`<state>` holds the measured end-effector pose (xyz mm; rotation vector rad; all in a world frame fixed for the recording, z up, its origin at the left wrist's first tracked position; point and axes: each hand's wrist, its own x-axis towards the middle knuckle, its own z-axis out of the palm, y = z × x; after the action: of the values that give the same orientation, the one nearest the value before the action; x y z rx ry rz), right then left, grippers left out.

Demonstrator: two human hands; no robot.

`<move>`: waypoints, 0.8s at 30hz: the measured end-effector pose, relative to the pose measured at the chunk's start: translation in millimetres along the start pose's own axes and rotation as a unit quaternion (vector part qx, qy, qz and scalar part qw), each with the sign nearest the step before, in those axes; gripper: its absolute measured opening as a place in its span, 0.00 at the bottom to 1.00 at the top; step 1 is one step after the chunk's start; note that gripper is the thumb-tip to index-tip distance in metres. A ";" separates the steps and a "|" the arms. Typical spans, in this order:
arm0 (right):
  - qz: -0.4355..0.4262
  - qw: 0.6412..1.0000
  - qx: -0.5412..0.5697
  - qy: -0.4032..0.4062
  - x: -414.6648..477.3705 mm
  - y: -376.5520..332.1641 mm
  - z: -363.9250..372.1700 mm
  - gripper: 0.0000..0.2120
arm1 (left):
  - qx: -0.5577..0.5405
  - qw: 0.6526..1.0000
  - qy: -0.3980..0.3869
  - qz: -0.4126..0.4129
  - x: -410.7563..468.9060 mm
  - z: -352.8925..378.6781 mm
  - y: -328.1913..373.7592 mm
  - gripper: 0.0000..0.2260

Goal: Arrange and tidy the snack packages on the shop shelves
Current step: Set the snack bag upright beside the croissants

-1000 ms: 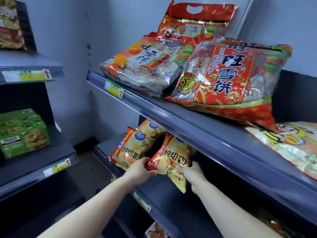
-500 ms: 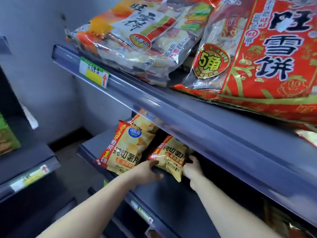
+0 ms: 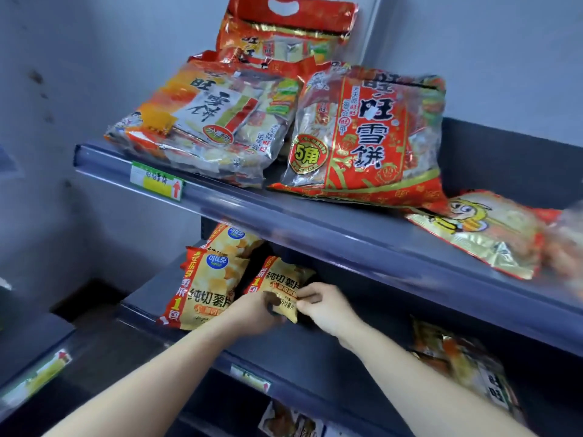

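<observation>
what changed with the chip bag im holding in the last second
The small chip bag went from near the lower shelf's front edge back under the upper shelf, and now stands beside the front chip bag. The left hand and right hand kept hold of its lower edge throughout. The front chip bag and the rice cracker packs above stayed put.

The left hand (image 3: 254, 314) and right hand (image 3: 328, 307) cover the lower edge of the small chip packet (image 3: 284, 279) from me, and the upper shelf rail (image 3: 347, 234) hides the top of the rear chip packet (image 3: 234, 241). The bags at lower right (image 3: 467, 367) are too blurred for me to read, the bag at the right edge (image 3: 564, 247) is blurred and cut off, and the print on the price label (image 3: 156, 181) is too small.
</observation>
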<state>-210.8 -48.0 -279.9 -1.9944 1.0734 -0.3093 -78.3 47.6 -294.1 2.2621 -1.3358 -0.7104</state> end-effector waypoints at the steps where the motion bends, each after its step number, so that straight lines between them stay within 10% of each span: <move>1: -0.012 1.000 -0.023 0.009 -12.2 -3.9 -7.2 0.07 | 0.012 1.000 0.003 0.007 -8.3 -3.3 6.4 0.22; 18: -0.143 0.949 -0.184 0.214 -160.7 -59.2 -164.5 0.03 | 0.222 0.952 0.115 0.176 -114.1 -71.3 166.4 0.16; 24: -0.047 0.937 -0.172 0.299 -153.9 -44.3 -223.9 0.10 | 0.206 0.939 0.174 0.215 -110.7 -69.7 222.3 0.19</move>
<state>-401.4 -38.9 -81.5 -2.3350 1.4875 -0.8732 -230.5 51.8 -85.9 2.1272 -1.8270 0.1307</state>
